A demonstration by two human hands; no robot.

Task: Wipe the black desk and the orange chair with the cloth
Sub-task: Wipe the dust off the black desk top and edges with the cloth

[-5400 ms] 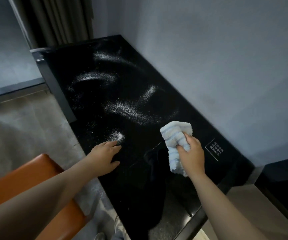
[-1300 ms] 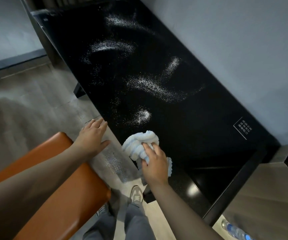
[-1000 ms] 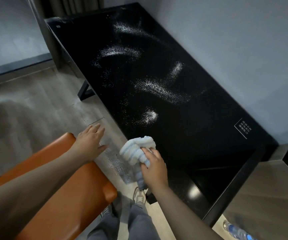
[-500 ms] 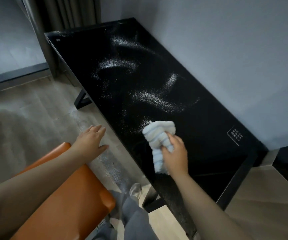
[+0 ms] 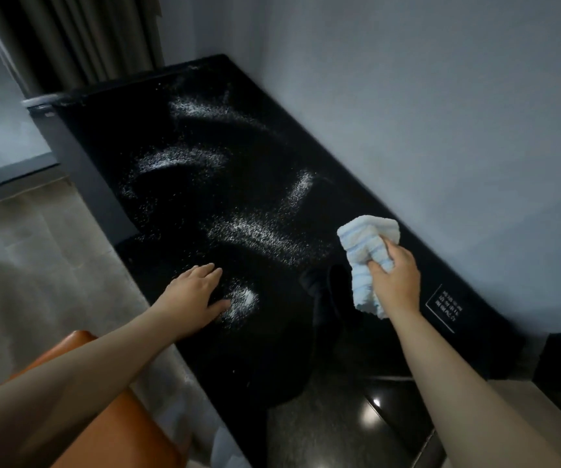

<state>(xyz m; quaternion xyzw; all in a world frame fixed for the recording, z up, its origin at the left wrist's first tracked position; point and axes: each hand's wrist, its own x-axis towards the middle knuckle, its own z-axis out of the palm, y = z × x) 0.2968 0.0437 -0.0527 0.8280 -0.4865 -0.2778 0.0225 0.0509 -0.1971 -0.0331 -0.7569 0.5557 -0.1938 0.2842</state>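
Closest to the person, at the bottom left, sits one orange chair. Only a corner of its seat shows, and the left arm reaches out over it.

Next comes the one black desk, which runs along the grey wall. The left hand lies flat on the desk near its front edge, with the fingers straight and holding nothing. Its thumb is just beside a small white patch of powder.

To the right, the right hand is curled around one cloth. The cloth is white with light blue stripes and is bunched up. Its top sticks up above the fingers and its bottom end hangs down below the hand. It cannot be told if the cloth touches the desk. The two hands are well apart. A small white label is on the desk just right of the right hand.

Farther back, about four more streaks of powder lie across the desk. At the far end, dark curtains hang behind the desk.
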